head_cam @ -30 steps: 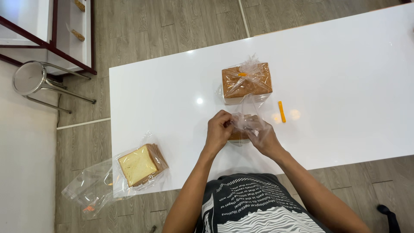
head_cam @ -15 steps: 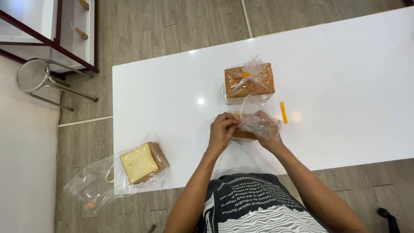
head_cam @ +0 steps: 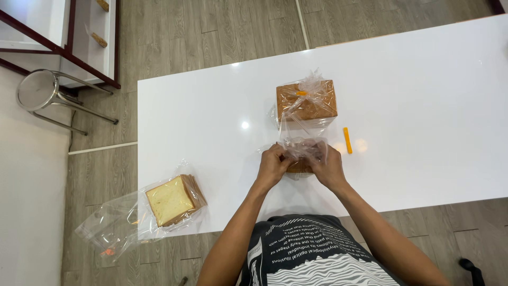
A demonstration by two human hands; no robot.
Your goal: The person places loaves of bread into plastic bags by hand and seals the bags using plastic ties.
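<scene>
Left hand (head_cam: 272, 165) and right hand (head_cam: 327, 165) knuckles-up, both pinched tight on clear plastic bag of brown bread (head_cam: 302, 154), bread tucked right between the fingers.

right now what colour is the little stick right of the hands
Orange; the stick shows best in the head view.

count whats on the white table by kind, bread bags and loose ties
Bags of bread: 3 — tied bag, bag in both hands, open bag at the table's corner
Loose orange ties: 1 — orange tie
Total: 4

The left hand and right hand grip the middle bag's plastic.
</scene>
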